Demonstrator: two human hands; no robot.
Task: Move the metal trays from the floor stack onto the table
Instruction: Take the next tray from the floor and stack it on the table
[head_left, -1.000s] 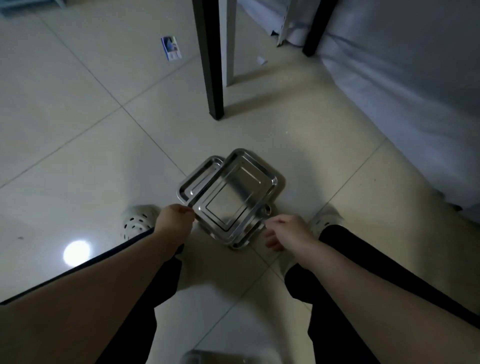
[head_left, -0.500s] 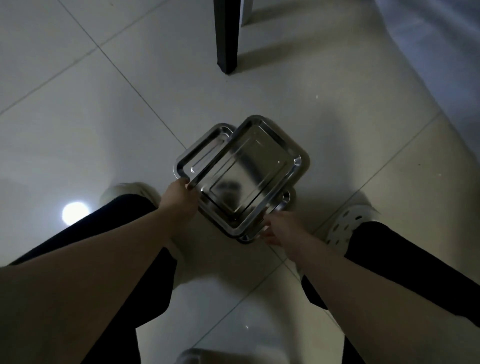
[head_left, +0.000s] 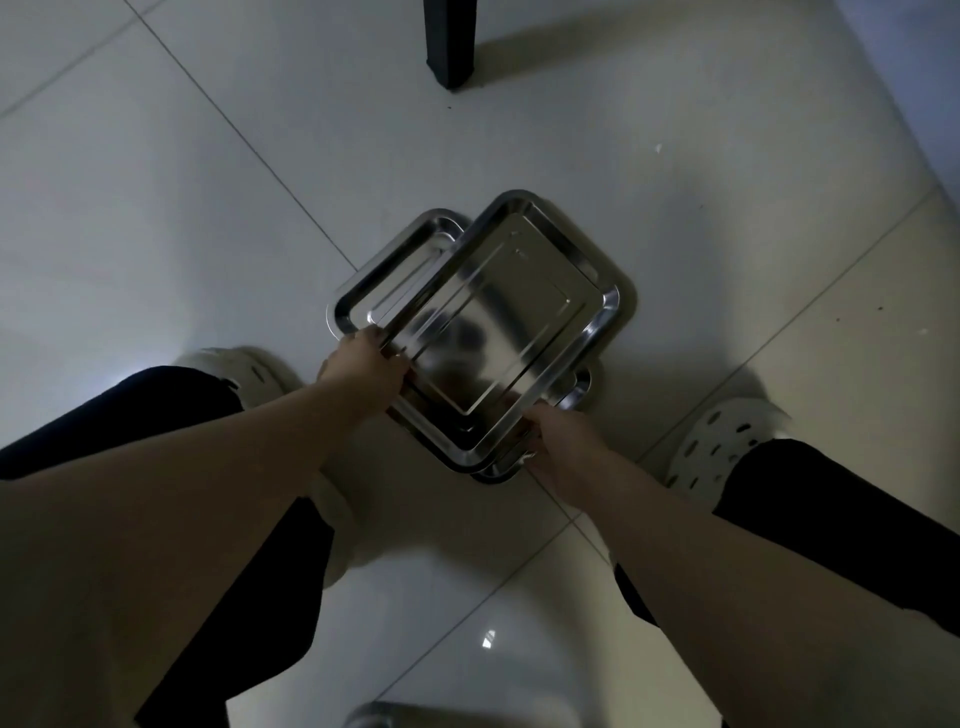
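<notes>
The left hand (head_left: 366, 364) is closed on the left edge of the top tray (head_left: 498, 322). The shiny trays sit in a crooked stack (head_left: 395, 275) on the tiled floor (head_left: 156, 208), between two white shoes. The right hand (head_left: 558, 441) pinches the stack's near corner. A dark table leg (head_left: 449, 41) stands farther back.

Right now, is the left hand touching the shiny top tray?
Touching. In the head view, the left hand closes its fingers over the near-left rim of the top tray, with no gap showing between them.
</notes>
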